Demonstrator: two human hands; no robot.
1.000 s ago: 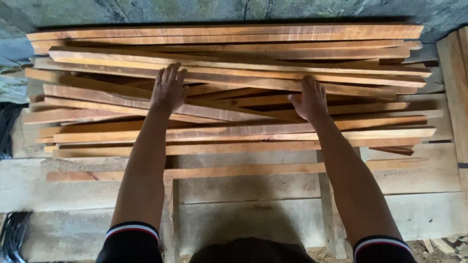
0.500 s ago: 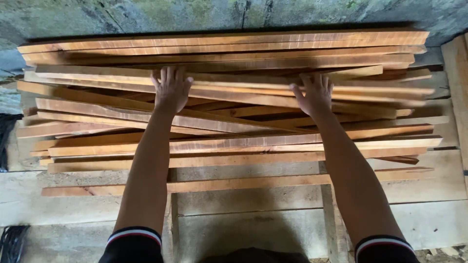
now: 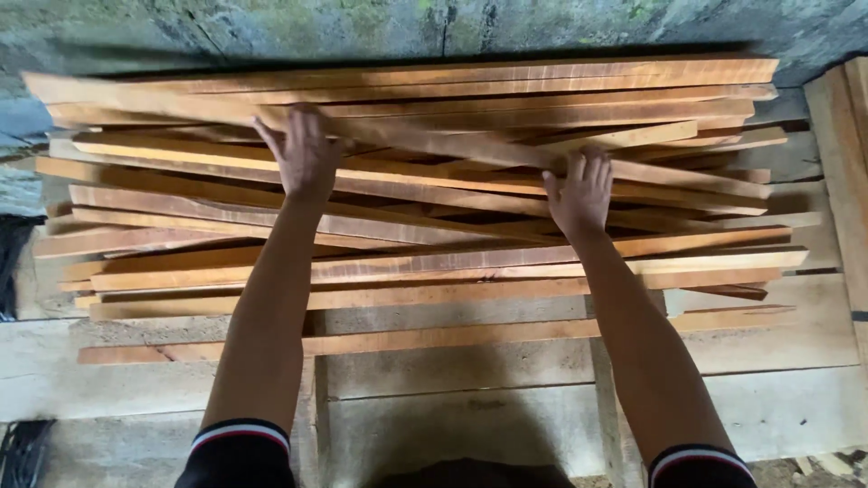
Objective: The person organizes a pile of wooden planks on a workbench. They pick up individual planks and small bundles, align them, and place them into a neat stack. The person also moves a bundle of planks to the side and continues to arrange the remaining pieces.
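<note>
Both hands (image 3: 303, 155) (image 3: 580, 194) farther up the slats (image 3: 434, 181) now

I see my left hand (image 3: 306, 155) and my right hand (image 3: 581, 192) lying flat, fingers spread, on one long slanted wooden strip (image 3: 434, 140) on top of a loose pile of orange-brown strips (image 3: 434, 262). The pile rests on a pale wooden bench (image 3: 452, 398), just below a grey stone wall (image 3: 362, 27). A separate strip (image 3: 407, 339) lies near the front of the pile.

wooden slat (image 3: 407, 136) | long, orange-brown | lying slanted atop the slat pile (image 3: 434, 271)
</note>
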